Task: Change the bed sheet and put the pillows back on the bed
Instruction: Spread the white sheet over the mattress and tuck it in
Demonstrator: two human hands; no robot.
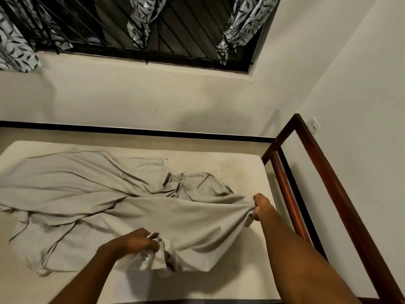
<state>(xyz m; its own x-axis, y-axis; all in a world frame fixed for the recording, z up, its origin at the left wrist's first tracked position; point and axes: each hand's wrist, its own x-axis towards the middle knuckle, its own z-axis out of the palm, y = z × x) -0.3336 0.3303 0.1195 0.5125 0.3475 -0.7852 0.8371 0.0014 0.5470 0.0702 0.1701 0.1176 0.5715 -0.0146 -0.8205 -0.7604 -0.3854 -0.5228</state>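
Observation:
A grey-beige bed sheet (92, 194) lies crumpled and partly spread over the bare cream mattress (236, 165). My left hand (140, 241) grips a bunched edge of the sheet near the front of the bed. Further right, my right hand (262, 206) grips another part of the same edge near the mattress's right end, with the cloth stretched between the two hands. No pillows are in view.
A dark wooden bed frame end (324, 172) stands at the right, close to my right arm. The bed lies along a cream wall (142, 99) under a barred window (175, 29) with patterned curtains (243, 20). A wall socket (313, 125) sits at the right.

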